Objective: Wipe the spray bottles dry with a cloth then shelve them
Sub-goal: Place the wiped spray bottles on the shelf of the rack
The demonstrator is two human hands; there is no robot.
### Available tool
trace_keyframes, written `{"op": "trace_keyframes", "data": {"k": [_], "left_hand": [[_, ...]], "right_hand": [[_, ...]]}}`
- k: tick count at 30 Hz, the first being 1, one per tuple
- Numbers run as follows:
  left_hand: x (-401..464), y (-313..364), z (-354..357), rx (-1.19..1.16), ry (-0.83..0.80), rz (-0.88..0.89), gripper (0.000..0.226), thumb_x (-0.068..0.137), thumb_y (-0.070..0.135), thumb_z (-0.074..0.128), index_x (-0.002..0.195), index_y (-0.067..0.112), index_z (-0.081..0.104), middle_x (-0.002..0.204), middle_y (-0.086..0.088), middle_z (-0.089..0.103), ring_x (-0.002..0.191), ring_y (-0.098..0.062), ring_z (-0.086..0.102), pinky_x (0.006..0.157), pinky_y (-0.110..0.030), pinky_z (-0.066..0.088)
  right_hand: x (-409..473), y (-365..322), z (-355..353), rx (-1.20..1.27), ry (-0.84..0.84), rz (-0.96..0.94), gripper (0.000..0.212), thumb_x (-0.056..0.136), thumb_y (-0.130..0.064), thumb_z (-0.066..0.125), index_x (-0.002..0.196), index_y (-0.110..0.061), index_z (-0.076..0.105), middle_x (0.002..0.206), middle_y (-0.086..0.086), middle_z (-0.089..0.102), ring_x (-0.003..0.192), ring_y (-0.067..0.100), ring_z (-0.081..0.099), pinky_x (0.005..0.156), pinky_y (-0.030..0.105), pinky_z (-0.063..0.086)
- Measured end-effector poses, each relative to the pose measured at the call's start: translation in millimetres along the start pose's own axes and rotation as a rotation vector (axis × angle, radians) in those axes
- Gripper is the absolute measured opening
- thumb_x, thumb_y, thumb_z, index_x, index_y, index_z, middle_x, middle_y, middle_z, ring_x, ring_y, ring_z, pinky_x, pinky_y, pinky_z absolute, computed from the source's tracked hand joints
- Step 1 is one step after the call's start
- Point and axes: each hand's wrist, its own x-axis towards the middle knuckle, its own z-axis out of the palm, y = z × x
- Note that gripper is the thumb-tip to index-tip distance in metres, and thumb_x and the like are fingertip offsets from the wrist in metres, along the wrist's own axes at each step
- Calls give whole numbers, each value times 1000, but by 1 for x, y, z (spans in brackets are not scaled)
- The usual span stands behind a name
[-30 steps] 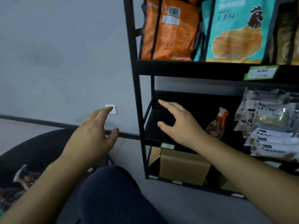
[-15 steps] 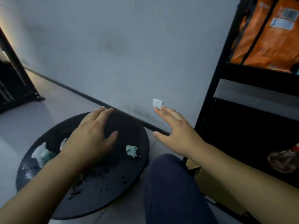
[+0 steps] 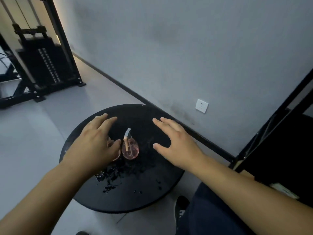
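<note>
I am hovering both hands over the round black counter in the lower middle of the frame, and neither is holding anything: my left hand is spread with its fingers relaxed, and my right hand is flat and open to the right of centre. The spray bottle I am reaching for is standing upright in the middle of the frame, clear with pinkish liquid and a pale trigger head pointing up the picture. A second bottle seems to be sitting just left of it, though my left hand is covering most of it, so I am only guessing at its shape. My left thumb is lying just beside the visible bottle; I cannot tell whether it is touching. Water droplets are scattered on the counter below the bottles, so I am expecting slick glass or plastic. I am not seeing a cloth anywhere in this view, so I judge I need to find it before lifting anything. To do this well I am planning to curl my left fingers round the bottle's belly, not the trigger, lift it straight up clear of its neighbour, and wipe body, neck and base before turning to the shelf frame at the right edge.
</note>
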Motion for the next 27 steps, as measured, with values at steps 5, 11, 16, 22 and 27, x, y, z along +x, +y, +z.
{"op": "trace_keyframes", "data": {"k": [5,11,16,22,27], "left_hand": [[10,-25,14,-1,5,-53,74,97,45,69,162,29,39,171,-1,33,157,-25,31,127,-44,30],[18,-56,36,-36,-9,-109,72,96,38,71,161,28,41,170,-1,34,158,-24,30,128,-46,31],[29,-70,50,-75,-45,-139,70,99,44,63,163,34,36,173,6,27,161,-18,23,128,-40,27],[34,-85,56,-108,-95,-141,70,101,47,59,164,39,30,173,11,24,161,-12,19,126,-33,28],[39,-95,62,-114,-108,-136,68,102,47,59,164,38,32,172,11,27,160,-10,22,125,-31,28]], "right_hand": [[36,-4,34,-24,-67,-51,76,94,-41,63,154,-50,17,161,-20,16,149,3,11,117,32,26],[79,1,81,-140,-154,-109,77,96,-35,61,156,-43,14,163,-12,18,150,10,14,117,36,30],[112,14,120,-175,-190,-102,80,95,-25,63,157,-40,15,161,-10,23,149,11,20,117,36,34],[129,19,155,-139,-172,-40,68,98,-19,58,154,-41,25,160,-10,26,147,12,25,112,35,38],[132,14,172,-74,-113,-55,57,101,-20,55,151,-40,35,159,-11,29,144,11,30,108,32,43]]}}
